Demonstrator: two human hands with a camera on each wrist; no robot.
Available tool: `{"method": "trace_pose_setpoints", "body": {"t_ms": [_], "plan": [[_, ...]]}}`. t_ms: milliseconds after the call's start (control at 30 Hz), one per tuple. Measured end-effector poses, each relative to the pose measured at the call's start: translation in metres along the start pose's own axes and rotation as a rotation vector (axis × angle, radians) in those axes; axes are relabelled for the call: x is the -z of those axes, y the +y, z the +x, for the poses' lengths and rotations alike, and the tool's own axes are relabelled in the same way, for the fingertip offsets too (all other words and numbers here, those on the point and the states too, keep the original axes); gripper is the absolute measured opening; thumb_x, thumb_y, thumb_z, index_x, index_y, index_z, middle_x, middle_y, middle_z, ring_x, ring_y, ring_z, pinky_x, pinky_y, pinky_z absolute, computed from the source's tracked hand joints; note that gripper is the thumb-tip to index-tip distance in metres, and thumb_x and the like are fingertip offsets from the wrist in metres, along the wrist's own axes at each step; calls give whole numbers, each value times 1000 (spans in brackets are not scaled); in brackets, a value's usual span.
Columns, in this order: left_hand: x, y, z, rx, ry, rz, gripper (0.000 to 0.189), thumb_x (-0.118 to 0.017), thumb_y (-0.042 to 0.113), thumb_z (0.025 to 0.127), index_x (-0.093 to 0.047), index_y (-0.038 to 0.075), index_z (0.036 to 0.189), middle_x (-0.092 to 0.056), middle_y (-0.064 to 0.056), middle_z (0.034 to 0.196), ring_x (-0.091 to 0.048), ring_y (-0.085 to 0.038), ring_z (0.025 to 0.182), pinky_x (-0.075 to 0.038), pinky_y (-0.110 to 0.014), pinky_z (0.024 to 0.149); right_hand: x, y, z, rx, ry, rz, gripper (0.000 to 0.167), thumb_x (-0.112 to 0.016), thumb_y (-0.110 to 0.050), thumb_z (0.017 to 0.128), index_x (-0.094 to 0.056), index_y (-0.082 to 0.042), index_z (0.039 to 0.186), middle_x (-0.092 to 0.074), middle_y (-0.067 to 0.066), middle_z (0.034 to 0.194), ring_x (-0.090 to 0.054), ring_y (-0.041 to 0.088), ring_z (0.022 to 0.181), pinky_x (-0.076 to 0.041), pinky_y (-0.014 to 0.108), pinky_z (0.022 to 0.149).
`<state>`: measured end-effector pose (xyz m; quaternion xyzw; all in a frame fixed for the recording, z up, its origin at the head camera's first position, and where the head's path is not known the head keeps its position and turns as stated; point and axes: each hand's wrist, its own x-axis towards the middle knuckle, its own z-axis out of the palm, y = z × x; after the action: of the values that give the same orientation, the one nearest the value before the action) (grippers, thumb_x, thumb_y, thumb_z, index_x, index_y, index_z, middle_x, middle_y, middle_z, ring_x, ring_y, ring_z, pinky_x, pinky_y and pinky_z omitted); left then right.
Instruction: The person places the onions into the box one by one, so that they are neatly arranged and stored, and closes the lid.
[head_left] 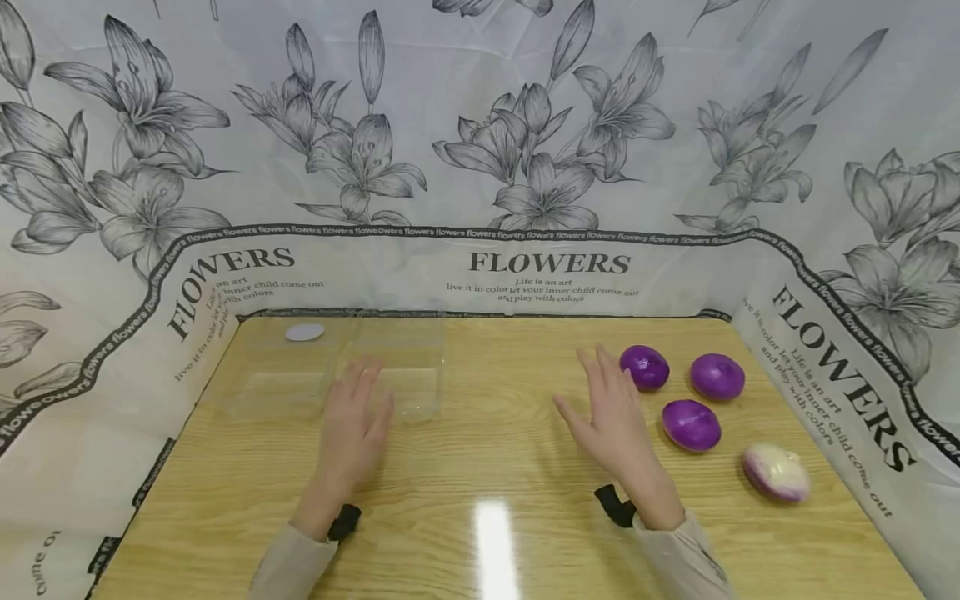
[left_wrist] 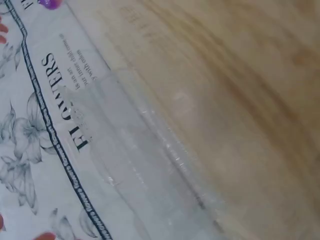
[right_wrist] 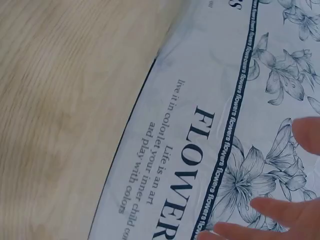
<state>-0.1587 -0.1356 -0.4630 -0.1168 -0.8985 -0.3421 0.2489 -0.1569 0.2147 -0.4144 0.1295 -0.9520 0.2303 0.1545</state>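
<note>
Over the near side of a clear plastic box [head_left: 423, 387], my left hand [head_left: 354, 425] hovers with loosely spread fingers and holds nothing. The box lies opened out flat in two halves and has a white oval label [head_left: 304, 332]. In the left wrist view the clear plastic [left_wrist: 145, 165] fills the lower middle. My right hand [head_left: 613, 421] is spread, with nothing in it, just left of a shiny purple onion-like vegetable [head_left: 645, 368]. Two more purple ones [head_left: 717, 377] [head_left: 692, 426] sit beside it. Fingers [right_wrist: 275, 212] of the right hand show in the right wrist view.
Nearer the right edge lies a pale cream and purple vegetable [head_left: 777, 472]. The wood-grain table [head_left: 480, 458] is bordered at the back and sides by a white cloth [head_left: 540, 287] printed with flowers and lettering.
</note>
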Motion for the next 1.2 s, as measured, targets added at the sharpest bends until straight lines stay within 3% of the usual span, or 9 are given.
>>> {"method": "trace_pose_setpoints", "body": {"t_ms": [167,267,400,533,733,900,1067,1200], "plan": [[7,-12,-6,116,306,-285,30,-56,1,97,-59,-5,126,-61,-20,126,-53,-34,120,-43,-49,101,-1,-10,5,-142,4,300,69,-55,-37,101,-27,-2,154,-29,26,156,-31,46,141,-29,66,111],[11,-16,-13,263,437,-404,20,-54,0,98,-62,-7,115,-64,-16,111,-56,-23,105,-45,-30,90,-7,-16,8,-199,7,565,63,-52,-31,104,-25,-2,154,-30,22,156,-32,42,141,-29,63,113],[15,-19,-23,521,486,-571,19,-51,7,101,-58,-7,112,-58,-8,106,-53,-12,94,-43,-19,78,-26,-26,13,-243,51,911,53,-49,-21,105,-29,0,150,-34,18,154,-34,36,141,-28,52,117],[12,-22,-31,650,460,-703,18,-48,8,102,-53,-6,113,-53,-9,111,-53,-15,94,-47,-21,80,-52,-35,17,-279,82,1135,47,-45,-18,106,-32,0,148,-41,14,150,-39,30,139,-28,43,119],[2,-28,-39,728,477,-790,20,-49,3,99,-52,-7,116,-53,-9,106,-54,-18,90,-47,-24,81,-95,-47,18,-270,-27,1366,50,-41,-13,106,-23,6,149,-29,24,155,-31,37,143,-20,45,122],[-8,-36,-43,751,456,-810,31,-48,5,99,-54,-7,128,-61,-13,116,-57,-13,105,-46,-17,88,-124,-51,18,-293,-141,1602,54,-33,-12,108,-10,6,153,-10,27,161,-14,38,149,-9,46,124],[-13,-44,-45,673,385,-842,41,-39,9,105,-44,-9,141,-49,-23,143,-48,-21,132,-42,-16,104,-140,-53,14,-329,-241,1787,55,-22,-14,110,3,6,154,2,23,164,-1,35,151,-2,42,124],[-15,-49,-42,608,337,-906,45,-39,11,106,-38,-10,146,-41,-25,150,-40,-28,139,-38,-24,111,-145,-57,12,-313,-303,1816,57,-21,-16,110,6,5,155,7,21,164,4,33,151,1,40,124]]}}
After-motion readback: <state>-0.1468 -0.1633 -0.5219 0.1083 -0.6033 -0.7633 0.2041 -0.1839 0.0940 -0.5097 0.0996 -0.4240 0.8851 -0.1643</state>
